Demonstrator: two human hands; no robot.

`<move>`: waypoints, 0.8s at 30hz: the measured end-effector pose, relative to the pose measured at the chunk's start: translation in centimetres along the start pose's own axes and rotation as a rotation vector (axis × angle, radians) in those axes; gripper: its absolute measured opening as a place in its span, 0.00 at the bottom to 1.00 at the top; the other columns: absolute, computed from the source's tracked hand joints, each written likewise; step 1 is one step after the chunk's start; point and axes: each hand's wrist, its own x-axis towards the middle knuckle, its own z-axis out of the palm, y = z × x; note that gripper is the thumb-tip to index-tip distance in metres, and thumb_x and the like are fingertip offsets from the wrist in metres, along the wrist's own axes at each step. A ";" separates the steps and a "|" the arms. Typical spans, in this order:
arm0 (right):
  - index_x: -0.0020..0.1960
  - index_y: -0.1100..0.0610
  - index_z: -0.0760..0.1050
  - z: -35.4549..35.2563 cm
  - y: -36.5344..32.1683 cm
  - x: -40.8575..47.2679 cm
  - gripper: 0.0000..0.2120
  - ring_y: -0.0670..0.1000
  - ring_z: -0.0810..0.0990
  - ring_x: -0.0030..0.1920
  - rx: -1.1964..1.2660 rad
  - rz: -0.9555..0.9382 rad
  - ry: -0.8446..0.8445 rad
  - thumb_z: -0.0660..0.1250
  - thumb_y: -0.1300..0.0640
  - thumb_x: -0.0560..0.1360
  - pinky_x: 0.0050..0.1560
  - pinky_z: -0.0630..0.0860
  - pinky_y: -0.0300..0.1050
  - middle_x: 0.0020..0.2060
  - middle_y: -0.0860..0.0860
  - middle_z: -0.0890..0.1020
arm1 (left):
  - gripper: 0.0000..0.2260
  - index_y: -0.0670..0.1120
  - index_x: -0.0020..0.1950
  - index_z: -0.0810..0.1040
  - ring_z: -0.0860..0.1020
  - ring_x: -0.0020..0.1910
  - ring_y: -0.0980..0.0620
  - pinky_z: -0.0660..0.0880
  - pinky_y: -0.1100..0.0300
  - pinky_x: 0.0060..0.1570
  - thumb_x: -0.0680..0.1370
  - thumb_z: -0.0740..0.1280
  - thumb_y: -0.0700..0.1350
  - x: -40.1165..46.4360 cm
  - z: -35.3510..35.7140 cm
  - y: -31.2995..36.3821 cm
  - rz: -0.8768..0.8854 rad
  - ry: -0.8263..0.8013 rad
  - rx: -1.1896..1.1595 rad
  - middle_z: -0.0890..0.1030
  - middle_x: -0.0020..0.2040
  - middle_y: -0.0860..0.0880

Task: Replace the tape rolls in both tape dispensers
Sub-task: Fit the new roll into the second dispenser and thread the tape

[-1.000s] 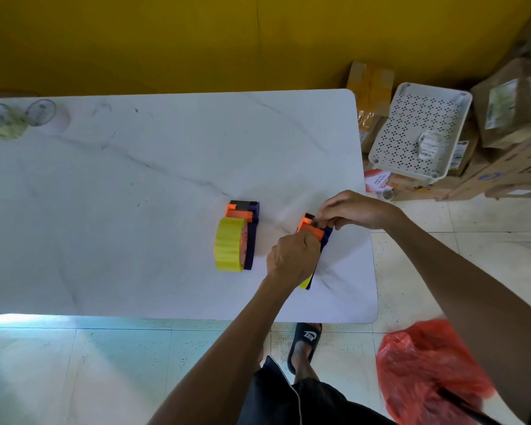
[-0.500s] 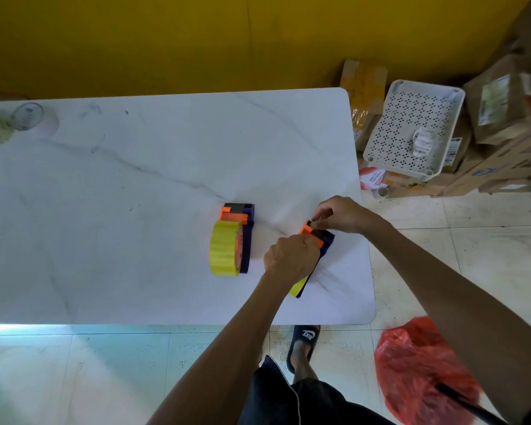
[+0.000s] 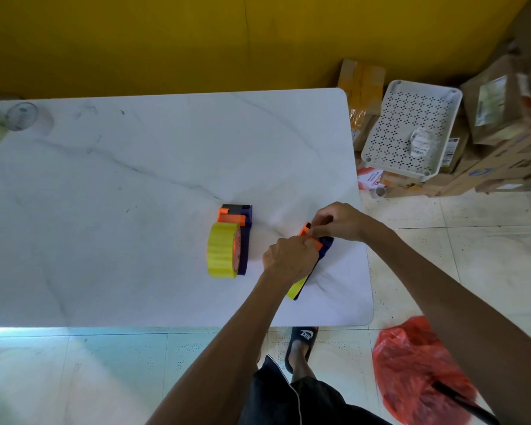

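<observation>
A: Tape dispenser [image 3: 325, 244] on the right, purple with an orange front, sits near the table's [image 3: 135, 179] right edge, its yellow roll [image 3: 294, 290] mostly hidden under the left hand [image 3: 288, 259].

B: And the fingers?

A: Left hand is curled shut over the roll and body. Right hand [image 3: 334, 222] pinches something at the orange front, likely the tape end; too small to tell.

B: What could go wrong?

A: The tape end may slip off and stick back onto the roll, or the dispenser may skid toward the edge if he pulls sideways.

B: The other dispenser [image 3: 242, 237]?

A: Just beside, untouched, a yellow roll [image 3: 223, 250] already on it. Two clear rolls [image 3: 22, 116] lie well apart, far left.
</observation>
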 end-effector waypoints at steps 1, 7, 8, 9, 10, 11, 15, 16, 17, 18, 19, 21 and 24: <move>0.47 0.56 0.83 0.1 0.0 0.0 0.09 0.48 0.80 0.44 -0.025 -0.006 0.015 0.73 0.52 0.71 0.39 0.72 0.37 0.42 0.48 0.83 | 0.14 0.47 0.40 0.70 0.76 0.40 0.42 0.68 0.54 0.39 0.79 0.49 0.50 -0.2 -0.2 0.2 -0.006 -0.006 -0.013 0.77 0.42 0.44; 0.41 0.64 0.82 1.0 0.0 -0.2 0.09 0.51 0.75 0.38 -0.267 -0.069 0.085 0.68 0.59 0.73 0.35 0.66 0.36 0.38 0.57 0.82 | 0.14 0.49 0.33 0.65 0.74 0.36 0.44 0.65 0.57 0.34 0.78 0.50 0.48 -0.3 -0.2 0.2 0.023 -0.013 0.028 0.75 0.36 0.47; 0.40 0.64 0.82 1.3 0.1 -0.3 0.09 0.52 0.75 0.38 -0.284 -0.067 0.085 0.67 0.59 0.73 0.35 0.66 0.38 0.39 0.58 0.82 | 0.14 0.49 0.33 0.64 0.73 0.34 0.45 0.63 0.58 0.33 0.78 0.50 0.48 -0.3 -0.2 0.2 0.028 -0.015 0.035 0.74 0.35 0.48; 0.40 0.64 0.82 1.5 0.3 -0.3 0.10 0.53 0.75 0.38 -0.296 -0.061 0.082 0.67 0.59 0.73 0.36 0.67 0.40 0.38 0.59 0.82 | 0.13 0.49 0.33 0.64 0.72 0.34 0.46 0.62 0.58 0.32 0.78 0.50 0.47 -0.4 -0.3 0.2 0.026 -0.017 0.021 0.73 0.34 0.48; 0.39 0.64 0.82 1.7 0.4 -0.2 0.10 0.54 0.75 0.37 -0.313 -0.049 0.080 0.67 0.59 0.73 0.37 0.67 0.42 0.37 0.59 0.81 | 0.13 0.49 0.34 0.65 0.72 0.34 0.46 0.62 0.58 0.32 0.78 0.51 0.47 -0.5 -0.4 0.3 0.023 -0.012 -0.006 0.72 0.33 0.49; 0.36 0.64 0.80 1.8 0.3 -0.2 0.11 0.54 0.73 0.35 -0.333 -0.027 0.081 0.67 0.58 0.72 0.36 0.66 0.44 0.33 0.58 0.79 | 0.12 0.48 0.36 0.67 0.73 0.35 0.45 0.63 0.57 0.33 0.77 0.51 0.47 -0.6 -0.4 0.3 0.017 -0.003 -0.046 0.73 0.34 0.48; 0.26 0.58 0.61 2.8 -1.6 0.0 0.18 0.50 0.62 0.25 -0.414 0.071 0.150 0.66 0.62 0.69 0.27 0.59 0.41 0.23 0.52 0.65 | 0.05 0.47 0.50 0.64 0.75 0.38 0.40 0.71 0.51 0.38 0.77 0.54 0.46 -1.3 -0.3 0.3 0.027 0.104 -0.155 0.78 0.40 0.42; 0.26 0.57 0.60 3.1 -2.0 0.0 0.18 0.50 0.62 0.24 -0.450 0.091 0.172 0.66 0.62 0.69 0.27 0.59 0.41 0.23 0.52 0.65 | 0.05 0.46 0.51 0.63 0.75 0.37 0.40 0.71 0.50 0.38 0.77 0.55 0.45 -1.5 -0.3 0.3 0.037 0.116 -0.156 0.78 0.39 0.42; 0.27 0.57 0.59 3.4 -2.4 0.1 0.17 0.50 0.62 0.24 -0.474 0.110 0.190 0.65 0.63 0.69 0.26 0.59 0.41 0.24 0.52 0.65 | 0.05 0.46 0.51 0.62 0.75 0.37 0.40 0.71 0.50 0.38 0.76 0.55 0.45 -1.5 -0.3 0.3 0.047 0.119 -0.152 0.78 0.39 0.42; 0.28 0.57 0.60 3.7 -2.4 0.3 0.17 0.50 0.63 0.25 -0.479 0.128 0.206 0.65 0.63 0.69 0.27 0.60 0.41 0.24 0.52 0.66 | 0.05 0.46 0.51 0.62 0.75 0.36 0.40 0.71 0.51 0.37 0.76 0.54 0.45 -1.5 -0.3 0.3 0.057 0.121 -0.148 0.78 0.39 0.42; 0.28 0.57 0.60 3.7 -2.4 0.3 0.17 0.50 0.63 0.25 -0.468 0.149 0.221 0.65 0.62 0.70 0.27 0.60 0.41 0.25 0.52 0.66 | 0.05 0.46 0.51 0.62 0.75 0.36 0.40 0.72 0.51 0.38 0.76 0.54 0.45 -1.5 -0.3 0.3 0.066 0.124 -0.138 0.78 0.38 0.42; 0.28 0.57 0.61 3.3 -2.2 0.4 0.17 0.50 0.65 0.25 -0.419 0.191 0.244 0.66 0.60 0.70 0.27 0.61 0.41 0.25 0.51 0.67 | 0.05 0.46 0.50 0.62 0.74 0.35 0.40 0.72 0.51 0.37 0.77 0.55 0.45 -1.5 -0.2 0.2 0.087 0.138 -0.108 0.77 0.38 0.42; 0.30 0.59 0.67 1.9 -2.0 0.3 0.13 0.54 0.71 0.30 -0.407 0.158 0.167 0.66 0.60 0.71 0.27 0.63 0.41 0.27 0.53 0.72 | 0.05 0.46 0.50 0.61 0.74 0.33 0.39 0.72 0.50 0.36 0.78 0.55 0.46 -1.4 0.0 0.0 0.099 0.159 -0.090 0.77 0.37 0.41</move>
